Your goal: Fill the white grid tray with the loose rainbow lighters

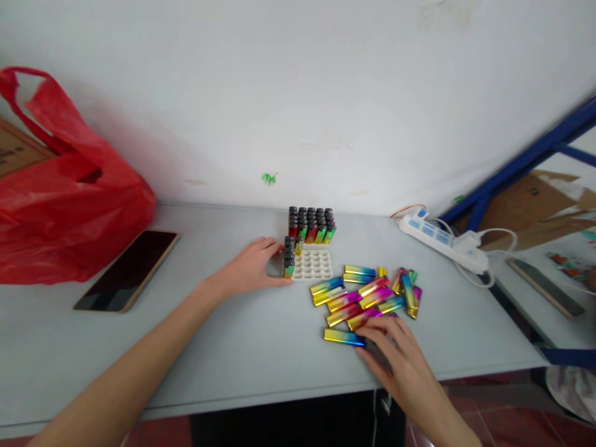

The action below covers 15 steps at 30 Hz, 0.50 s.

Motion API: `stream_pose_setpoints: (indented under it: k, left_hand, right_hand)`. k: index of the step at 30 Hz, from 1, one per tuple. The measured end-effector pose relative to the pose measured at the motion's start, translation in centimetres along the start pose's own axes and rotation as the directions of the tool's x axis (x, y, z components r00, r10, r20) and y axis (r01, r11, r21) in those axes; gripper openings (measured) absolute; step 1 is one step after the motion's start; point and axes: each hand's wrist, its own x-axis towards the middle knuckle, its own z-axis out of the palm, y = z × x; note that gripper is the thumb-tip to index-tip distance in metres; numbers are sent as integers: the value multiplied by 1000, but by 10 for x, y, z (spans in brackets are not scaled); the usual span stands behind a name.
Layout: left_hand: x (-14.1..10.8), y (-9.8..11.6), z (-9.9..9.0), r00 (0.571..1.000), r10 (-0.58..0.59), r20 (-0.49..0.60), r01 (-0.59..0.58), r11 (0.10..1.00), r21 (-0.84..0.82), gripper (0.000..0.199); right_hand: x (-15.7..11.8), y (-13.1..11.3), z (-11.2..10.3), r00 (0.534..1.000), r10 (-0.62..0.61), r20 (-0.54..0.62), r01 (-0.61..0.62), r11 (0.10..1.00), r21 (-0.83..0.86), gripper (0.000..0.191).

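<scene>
A pale tray (pixel 313 266) with round sockets holds a row of black-topped lighters (pixel 289 257) along its left edge, and one yellow lighter (pixel 299 246) stands beside that row. The fingers and thumb of my left hand (pixel 251 266) curl around the row's left side, the thumb at its front end. My right hand (pixel 393 354) pinches the blue end of a shiny yellow-and-blue lighter (pixel 342 337) lying at the near side of a loose pile. In that pile, several metallic lighters (pixel 344 302) in yellow, red, purple and blue lie flat; I see no black tops on them.
Behind the tray, a block of upright lighters (pixel 311 226) stands near the wall. A phone (pixel 128 270) and a red plastic bag (pixel 79 198) are on the left. At the right lie a white power strip (pixel 442 243) with cables and a blue metal frame (pixel 526 161).
</scene>
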Motion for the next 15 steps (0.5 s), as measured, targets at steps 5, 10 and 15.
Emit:
stream_pose_setpoints:
  k: [5, 10, 15]
  left_hand:
    - [1, -1, 1, 1000, 5, 9, -5, 1000, 22, 62]
    - [1, 0, 1, 1000, -22, 9, 22, 1000, 15, 61]
    - [0, 3, -1, 1000, -22, 4, 22, 1000, -1, 60]
  right_hand:
    - [11, -7, -3, 988, 153, -28, -142, 957, 252, 18]
    - [31, -3, 0, 939, 343, 28, -297, 765, 571, 20]
    - [79, 0, 2, 820, 564, 97, -376, 403, 835, 40]
